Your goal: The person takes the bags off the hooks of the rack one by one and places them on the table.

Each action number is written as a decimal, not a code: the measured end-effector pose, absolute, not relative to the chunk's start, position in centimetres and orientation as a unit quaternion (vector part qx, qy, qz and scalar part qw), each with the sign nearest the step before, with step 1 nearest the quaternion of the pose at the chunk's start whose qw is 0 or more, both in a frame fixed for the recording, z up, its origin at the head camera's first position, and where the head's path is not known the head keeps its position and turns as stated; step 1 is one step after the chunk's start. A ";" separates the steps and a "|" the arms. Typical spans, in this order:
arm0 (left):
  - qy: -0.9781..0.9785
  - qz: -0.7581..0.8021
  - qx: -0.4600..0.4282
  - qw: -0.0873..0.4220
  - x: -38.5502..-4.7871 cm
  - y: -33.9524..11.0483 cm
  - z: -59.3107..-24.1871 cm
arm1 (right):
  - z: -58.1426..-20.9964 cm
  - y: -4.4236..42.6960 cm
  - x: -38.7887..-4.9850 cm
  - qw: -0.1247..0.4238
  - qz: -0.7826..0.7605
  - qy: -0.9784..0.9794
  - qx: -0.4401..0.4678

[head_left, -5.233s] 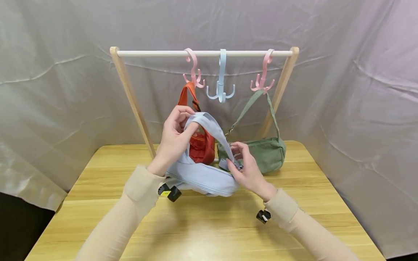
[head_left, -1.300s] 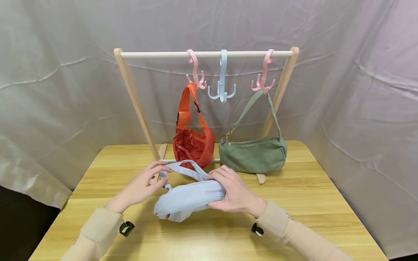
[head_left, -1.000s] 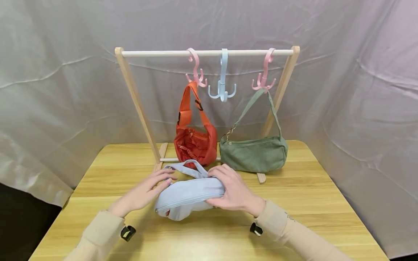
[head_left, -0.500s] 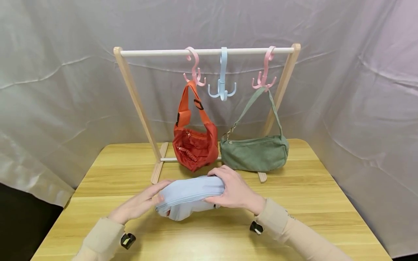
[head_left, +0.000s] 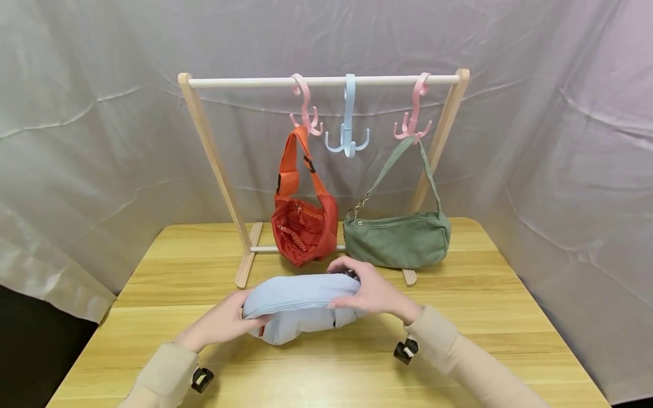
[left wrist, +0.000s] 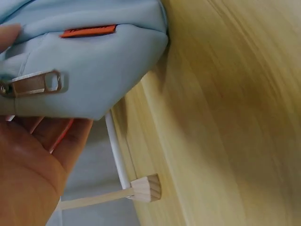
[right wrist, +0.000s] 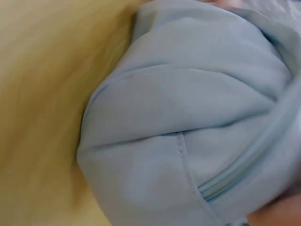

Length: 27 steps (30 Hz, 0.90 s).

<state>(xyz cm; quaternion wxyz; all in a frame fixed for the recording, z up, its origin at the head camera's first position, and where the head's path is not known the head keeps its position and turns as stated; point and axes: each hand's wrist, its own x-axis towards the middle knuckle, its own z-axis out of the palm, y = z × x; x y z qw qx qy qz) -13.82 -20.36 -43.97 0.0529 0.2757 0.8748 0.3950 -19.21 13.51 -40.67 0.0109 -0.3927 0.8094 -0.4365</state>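
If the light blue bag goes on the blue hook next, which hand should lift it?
Probably the right hand. It grips the light blue bag almost straight below the blue hook, while the left hand holds the bag's other end, farther off to the side.

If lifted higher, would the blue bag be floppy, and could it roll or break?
Likely floppy: the blue bag shows soft folds in the right wrist view. It probably won't roll, since its end looks angular. Breakage seems unlikely, as it looks like stitched cloth.
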 end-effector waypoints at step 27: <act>0.880 0.454 0.139 -0.008 -13.9 -21.1 -44.9 | -44.5 14.8 -19.6 0.189 -0.570 0.719 -0.348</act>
